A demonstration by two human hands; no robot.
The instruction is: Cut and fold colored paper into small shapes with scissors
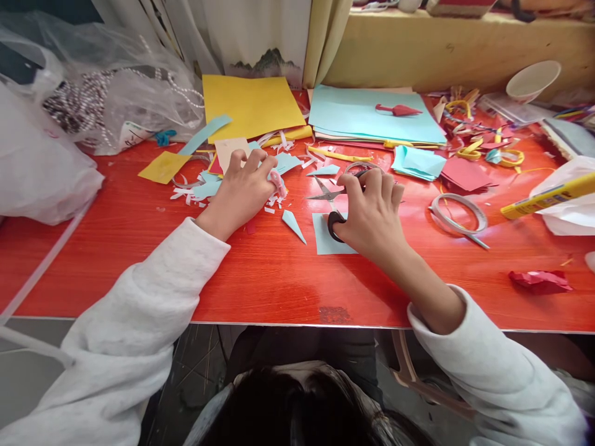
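My right hand (376, 207) grips a pair of scissors (331, 193) by the black handles, with the blades apart and pointing left. Under the scissors lies a light blue paper square (328, 238). My left hand (244, 192) is over a heap of paper scraps (207, 186), its fingers curled down into the pieces. What its fingertips hold, if anything, is hidden. A pink curled piece (277, 184) shows right beside those fingers. Between my hands rest a pointed blue paper piece (294, 226) and another blue sliver (324, 170).
Yellow sheets (251, 105) and a blue paper stack (372, 114) lie at the back of the red table (260, 285). To the right are a tape roll (458, 214), a yellow glue tube (548, 195) and crumpled red paper (540, 282). Plastic bags (41, 155) stand left.
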